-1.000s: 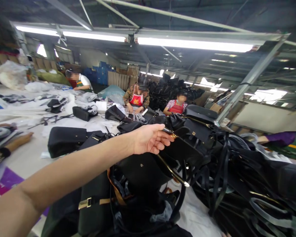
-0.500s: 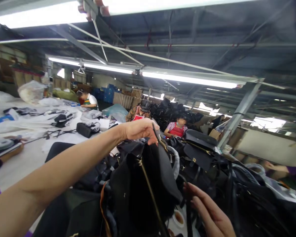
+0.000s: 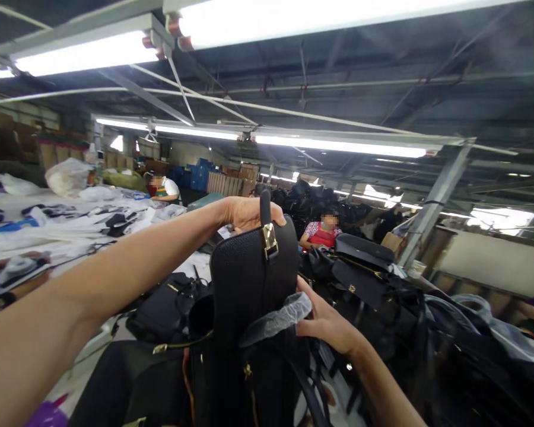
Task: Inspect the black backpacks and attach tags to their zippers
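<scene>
A black bag [image 3: 235, 270] with a gold buckle [image 3: 269, 238] on its raised flap stands upright in front of me. My left hand [image 3: 253, 214] grips the flap's top edge beside the strap, its fingers partly hidden behind the flap. Against the bag's right side is my right hand [image 3: 323, 320], thumb and fingers closed around the edge near the plastic-wrapped handle [image 3: 280, 317]. Lower down, gold zippers show on the black material, and an orange-brown edge runs along the bag's left side.
More black bags [image 3: 360, 279] are heaped at the right, others lie at the left. White and dark pieces cover the table [image 3: 89, 228] at the far left. A person in a red apron [image 3: 323, 237] sits beyond; another [image 3: 164, 188] works further back.
The bag has turned so its buckled flap faces me and stands raised. My right hand has moved up and left from the thin strap to the bag's side.
</scene>
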`<state>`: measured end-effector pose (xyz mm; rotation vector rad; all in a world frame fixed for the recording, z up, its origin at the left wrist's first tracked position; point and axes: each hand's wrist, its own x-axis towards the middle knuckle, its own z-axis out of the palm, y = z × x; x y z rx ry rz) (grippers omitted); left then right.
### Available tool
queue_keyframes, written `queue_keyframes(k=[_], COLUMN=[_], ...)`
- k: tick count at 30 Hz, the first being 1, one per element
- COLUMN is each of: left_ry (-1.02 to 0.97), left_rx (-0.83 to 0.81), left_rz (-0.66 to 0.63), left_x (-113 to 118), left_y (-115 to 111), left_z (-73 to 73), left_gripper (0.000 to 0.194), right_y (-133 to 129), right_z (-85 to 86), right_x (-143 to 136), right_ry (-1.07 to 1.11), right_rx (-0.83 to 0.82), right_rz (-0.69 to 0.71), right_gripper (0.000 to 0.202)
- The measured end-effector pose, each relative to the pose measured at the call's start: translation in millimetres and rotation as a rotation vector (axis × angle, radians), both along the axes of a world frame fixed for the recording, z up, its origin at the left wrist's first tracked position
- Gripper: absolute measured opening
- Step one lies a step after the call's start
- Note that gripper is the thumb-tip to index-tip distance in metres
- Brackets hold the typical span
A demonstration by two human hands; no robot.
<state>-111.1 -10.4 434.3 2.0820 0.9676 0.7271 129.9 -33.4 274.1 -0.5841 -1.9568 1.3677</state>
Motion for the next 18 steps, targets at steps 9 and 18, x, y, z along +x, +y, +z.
queue_keyframes(k=[9,18], left_ry=[0.191,0.303], left_rx=[0.678,0.099], left_rz=[0.431,0.669], left_x=[-9.4,8.6], left_y=[-0.3,-118.8], left_z=[-34.6,-240.7], left_gripper=[0.018,0.008], right_y=[11.7,-11.2], right_z=[-82.7,-172.9], right_x=[-26.6,-15.0], right_ry=[0.400,0.628], right_rx=[-0.305,-0.501], right_rz=[-0.418,-0.663], right_gripper=[0.041,0.043])
